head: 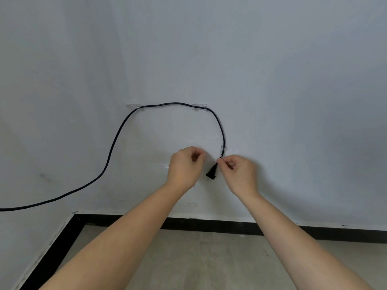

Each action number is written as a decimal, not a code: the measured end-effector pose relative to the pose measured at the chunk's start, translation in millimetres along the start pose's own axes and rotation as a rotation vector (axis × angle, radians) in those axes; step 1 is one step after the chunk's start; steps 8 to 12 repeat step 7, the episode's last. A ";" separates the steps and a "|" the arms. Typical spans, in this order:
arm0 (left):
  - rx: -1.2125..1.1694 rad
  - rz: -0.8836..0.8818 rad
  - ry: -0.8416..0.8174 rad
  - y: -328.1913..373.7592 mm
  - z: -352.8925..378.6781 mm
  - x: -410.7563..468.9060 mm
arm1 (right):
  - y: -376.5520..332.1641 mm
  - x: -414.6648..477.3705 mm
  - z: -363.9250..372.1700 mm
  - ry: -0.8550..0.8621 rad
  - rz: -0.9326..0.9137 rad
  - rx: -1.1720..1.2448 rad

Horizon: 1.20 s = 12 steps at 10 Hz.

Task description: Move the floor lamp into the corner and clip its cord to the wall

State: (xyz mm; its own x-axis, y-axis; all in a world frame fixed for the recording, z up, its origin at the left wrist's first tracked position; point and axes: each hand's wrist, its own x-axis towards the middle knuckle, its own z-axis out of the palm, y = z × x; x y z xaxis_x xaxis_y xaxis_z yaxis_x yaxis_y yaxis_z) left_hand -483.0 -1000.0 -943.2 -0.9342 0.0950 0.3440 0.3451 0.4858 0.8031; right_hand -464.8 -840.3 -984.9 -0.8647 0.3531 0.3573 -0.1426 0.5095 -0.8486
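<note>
The cord [117,135] is black and braided; it enters from the left edge, climbs the wall [272,70], runs level through two clear clips, the left clip [134,106] and the upper right clip [199,106], then bends down through a third clear clip [223,149] and ends in a black plug [211,174] hanging against the wall. The lamp itself is out of view. The right hand [238,172] has a pinch grip on the cord just below the third clip, thumb and forefinger closed on it. The left hand [186,164] is curled near the wall just left of the plug, fingers drawn together; whether its grip contains anything cannot be determined. The wall is pale grey and matte, with scuffs. A black skirting [209,223] meets a beige floor [199,258]. A room corner lies at lower left; the wall right of the hands is bare.
</note>
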 end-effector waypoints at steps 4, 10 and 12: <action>0.792 0.262 -0.197 -83.3 -24.6 -48.9 | 25.2 -8.8 -18.0 -0.670 0.180 -0.642; 0.789 0.175 -0.316 -84.5 -23.7 -54.6 | -84.9 -8.6 -27.0 -0.425 -0.238 -0.001; 0.789 0.175 -0.316 -84.5 -23.7 -54.6 | -84.9 -8.6 -27.0 -0.425 -0.238 -0.001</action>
